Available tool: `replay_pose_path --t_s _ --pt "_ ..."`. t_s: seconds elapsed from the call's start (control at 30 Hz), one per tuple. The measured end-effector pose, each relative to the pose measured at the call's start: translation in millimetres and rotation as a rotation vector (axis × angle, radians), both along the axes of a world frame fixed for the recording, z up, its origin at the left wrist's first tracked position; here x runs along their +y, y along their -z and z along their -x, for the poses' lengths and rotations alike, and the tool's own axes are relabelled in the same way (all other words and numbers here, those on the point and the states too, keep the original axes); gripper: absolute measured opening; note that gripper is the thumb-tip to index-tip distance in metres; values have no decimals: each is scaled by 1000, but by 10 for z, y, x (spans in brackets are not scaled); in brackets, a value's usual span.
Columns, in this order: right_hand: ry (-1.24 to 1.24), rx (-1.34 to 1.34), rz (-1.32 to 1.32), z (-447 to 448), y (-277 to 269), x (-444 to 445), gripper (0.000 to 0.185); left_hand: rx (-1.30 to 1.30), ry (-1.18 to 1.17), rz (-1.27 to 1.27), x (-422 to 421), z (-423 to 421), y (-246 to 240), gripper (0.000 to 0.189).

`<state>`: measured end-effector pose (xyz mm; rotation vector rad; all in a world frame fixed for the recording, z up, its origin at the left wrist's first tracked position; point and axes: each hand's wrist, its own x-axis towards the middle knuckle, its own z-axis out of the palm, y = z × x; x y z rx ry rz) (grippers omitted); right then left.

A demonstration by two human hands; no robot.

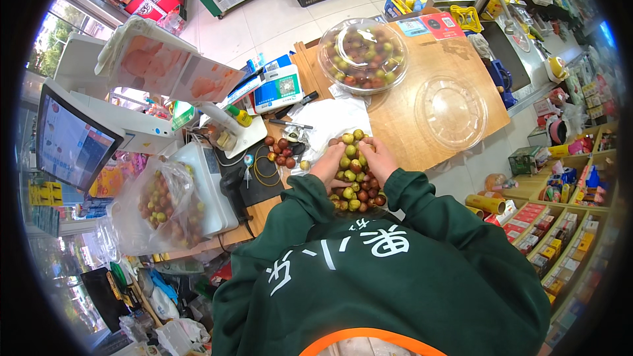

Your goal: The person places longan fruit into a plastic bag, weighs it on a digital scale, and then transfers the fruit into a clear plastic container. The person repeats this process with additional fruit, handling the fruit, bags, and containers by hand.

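Observation:
Green and reddish-brown jujubes point(352, 170) lie heaped at the table's near edge, in a container mostly hidden beneath them. My left hand point(328, 165) rests on the heap's left side with its fingers among the fruit. On the right side my right hand point(378, 159) curves around the upper fruit. Whether either hand grips single jujubes cannot be told. Beyond the hands stands a clear round plastic container point(363, 57) filled with jujubes, its lid on. An empty clear plastic lid or shallow tray point(452, 113) lies to the right on the wooden table point(415, 155).
Several loose red jujubes point(281, 152) lie left of my hands beside a black marker point(291, 123). Farther left are a handheld scanner point(235, 193), a scale point(215, 193) bearing a plastic bag of jujubes point(163, 207), and a monitor point(74, 136). Payment-code cards point(442, 26) lie at the far edge.

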<state>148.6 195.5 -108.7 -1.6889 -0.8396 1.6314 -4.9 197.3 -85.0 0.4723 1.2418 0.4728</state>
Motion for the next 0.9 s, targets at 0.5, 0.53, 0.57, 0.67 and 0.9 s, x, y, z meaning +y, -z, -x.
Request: replay_pose_path --t_s 0.5,0.53,0.57,0.67,0.9 --pt "-98 -269 -583 168 143 -148 20 60 -470 -479 -198 -310 456 29" --pt "-99 -334 -651 194 103 -166 20 50 -527 -453 -200 -373 375 30" --pt "-100 -397 -720 213 51 -192 20 36 -556 -473 -221 -440 290 31" --pt "-100 -385 -747 257 -97 -234 20 102 -586 -557 -276 -499 55 30" --pt "-105 -403 -864 369 -159 -342 18 -49 -716 -557 -424 -502 136 29"
